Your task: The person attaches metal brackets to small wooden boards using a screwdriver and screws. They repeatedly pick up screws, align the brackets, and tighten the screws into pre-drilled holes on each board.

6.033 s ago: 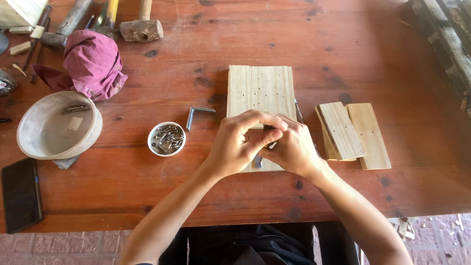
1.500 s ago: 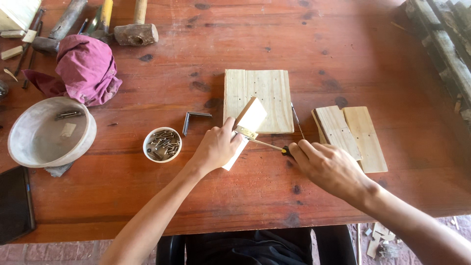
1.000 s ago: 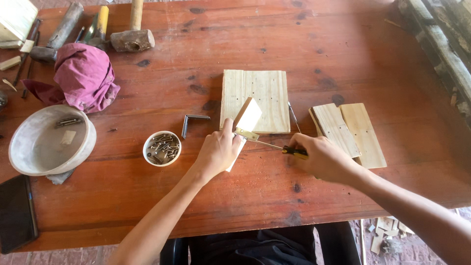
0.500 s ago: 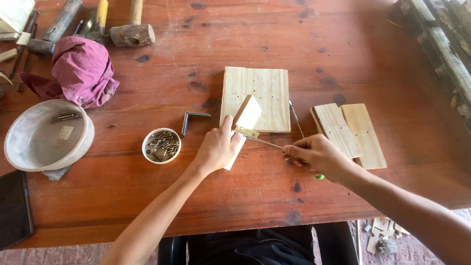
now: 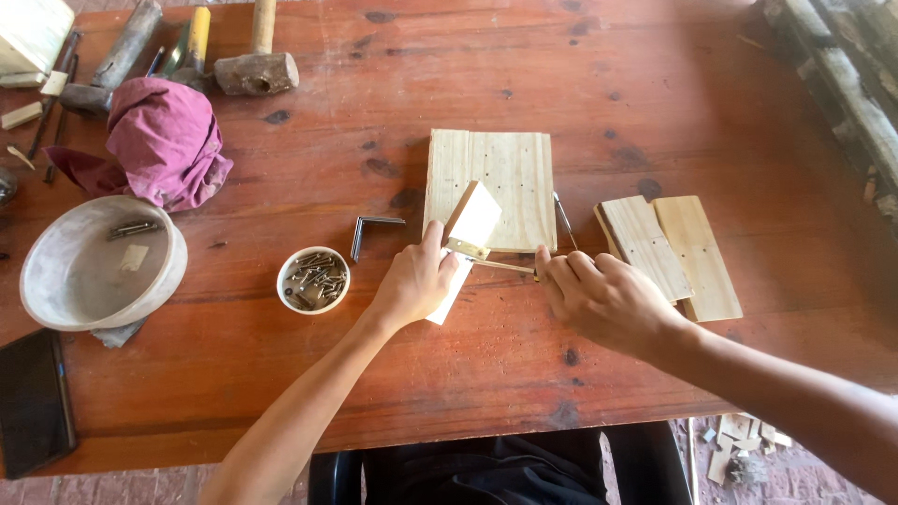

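My left hand grips a small pale wooden block, held tilted on edge at the near side of a square wooden board. A small brass hinge sits on the block's lower edge. My right hand is closed around a screwdriver; its thin shaft points left at the hinge and the handle is hidden in my fist. A white cup of screws stands left of my left hand.
Two wooden slats lie right of my right hand. A metal L-bracket, a grey bowl, a purple cloth, hammers and a dark phone lie on the red-brown table.
My right hand slid along the screwdriver and now covers its handle, closer to the block. My left hand keeps holding the block in the same place.
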